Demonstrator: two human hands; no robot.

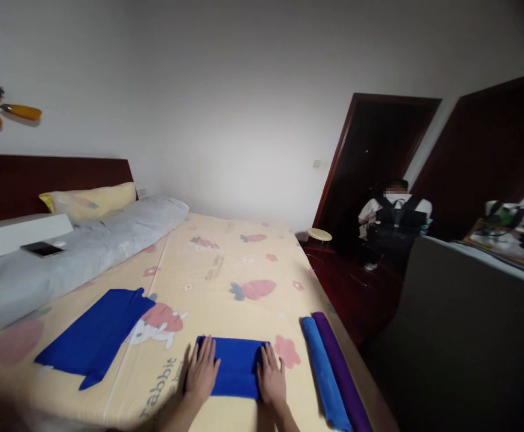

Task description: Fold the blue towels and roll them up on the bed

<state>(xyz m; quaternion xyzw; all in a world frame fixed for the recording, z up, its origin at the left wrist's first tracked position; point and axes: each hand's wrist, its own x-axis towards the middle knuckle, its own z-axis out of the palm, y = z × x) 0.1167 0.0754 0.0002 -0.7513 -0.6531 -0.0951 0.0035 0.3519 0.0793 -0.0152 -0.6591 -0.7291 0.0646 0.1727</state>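
Note:
A folded dark blue towel (235,365) lies on the bed near its front edge. My left hand (202,373) rests flat on the towel's left end, fingers spread. My right hand (271,377) lies flat on its right end. Neither hand grips anything. To the left a bigger blue cloth (96,335) is spread out flat. To the right a rolled light blue towel (324,372) and a rolled purple towel (342,372) lie side by side along the bed's right edge.
The bed (226,264) has a pale yellow cartoon sheet. A grey rolled duvet (77,252), a yellow pillow (92,201) and a phone (41,248) lie at the left. A seated person (394,222) is by the dark doorway. A grey cabinet (464,324) stands to the right.

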